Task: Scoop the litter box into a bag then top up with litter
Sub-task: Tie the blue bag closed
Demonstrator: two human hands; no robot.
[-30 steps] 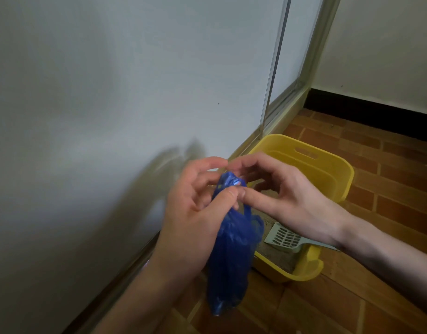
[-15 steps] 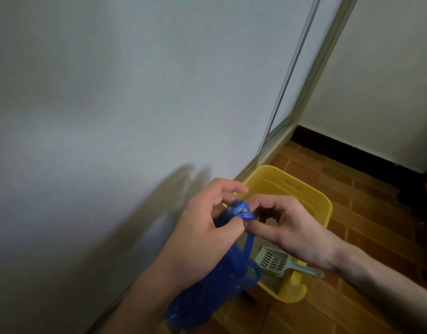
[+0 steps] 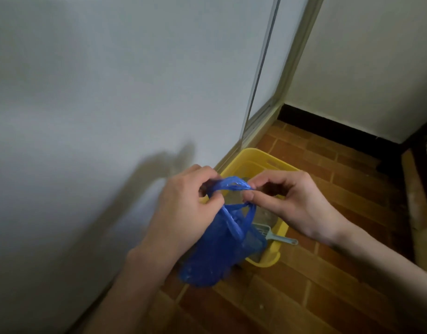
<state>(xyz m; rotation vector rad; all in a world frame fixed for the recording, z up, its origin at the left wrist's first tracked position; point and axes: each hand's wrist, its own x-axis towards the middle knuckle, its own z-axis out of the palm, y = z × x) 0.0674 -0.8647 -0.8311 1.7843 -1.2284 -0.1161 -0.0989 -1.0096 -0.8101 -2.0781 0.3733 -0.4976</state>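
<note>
A blue plastic bag hangs in front of me, above the near end of a yellow litter box that stands on the floor against the wall. My left hand pinches the bag's handles on the left side. My right hand pinches the handle loops on the right, thumb and forefinger together. The handles stretch between both hands. A pale grey-blue litter scoop lies in the box, its handle sticking over the right rim. Grey litter shows in the box; the bag hides part of it.
A pale wall runs along the left, with a metal-framed glass panel beyond the box. The floor is brown brick tile. A black skirting lines the far wall. A dark object stands at the right edge.
The hands have drawn apart, pulling the bag's handles open between them. The camera has tilted up and back, so the box sits lower and smaller in view.
</note>
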